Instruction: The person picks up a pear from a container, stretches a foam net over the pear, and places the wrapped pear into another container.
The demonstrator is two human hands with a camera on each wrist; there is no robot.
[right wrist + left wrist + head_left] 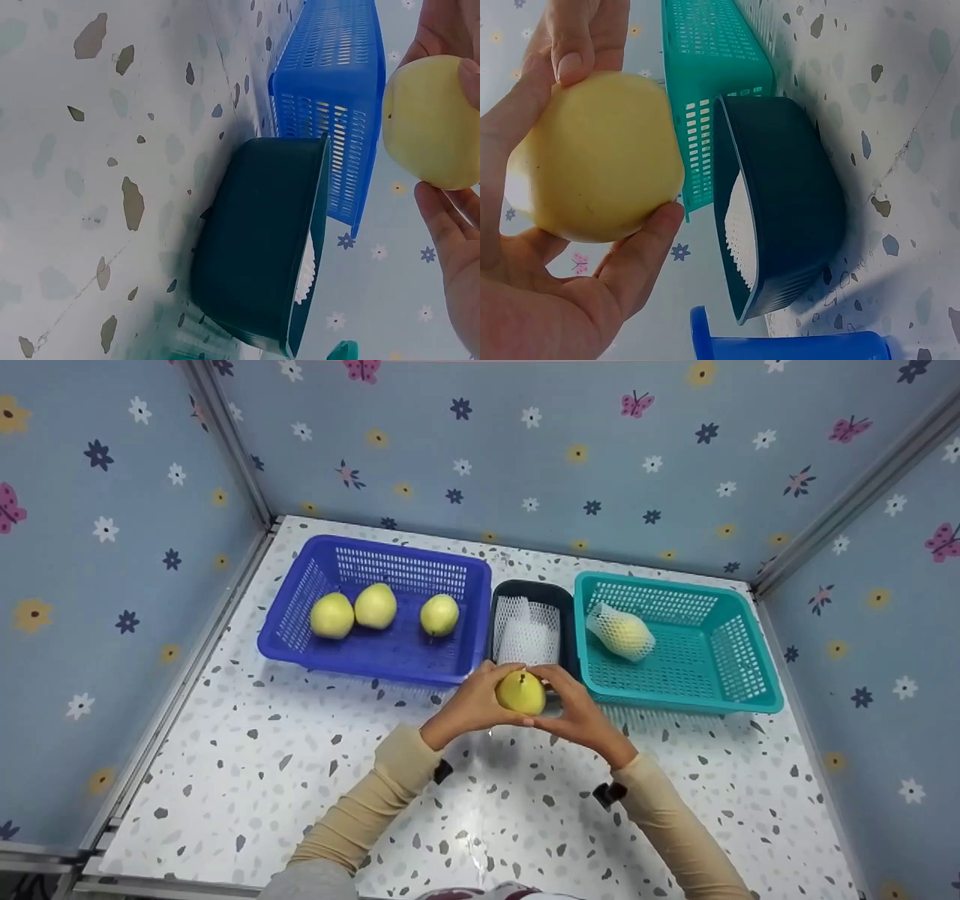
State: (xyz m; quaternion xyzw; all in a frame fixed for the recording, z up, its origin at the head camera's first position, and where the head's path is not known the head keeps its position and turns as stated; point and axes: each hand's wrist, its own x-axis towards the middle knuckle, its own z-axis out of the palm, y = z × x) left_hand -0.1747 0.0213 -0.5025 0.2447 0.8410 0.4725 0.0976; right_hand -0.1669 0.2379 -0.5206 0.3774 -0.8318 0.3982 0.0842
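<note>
A yellow-green pear is held between both hands, in front of the small dark container, its stem facing up in the head view. The left hand curls round its left side, and the right hand grips it from the right. Both thumbs are at the near side of the fruit. In the left wrist view the smooth bare skin of the pear shows, with no net on it. White foam nets lie in the dark container just beyond the hands.
Left of the container stands a blue basket with three bare pears. On its right is a teal basket holding one pear in a foam net. The speckled table is bordered by patterned walls.
</note>
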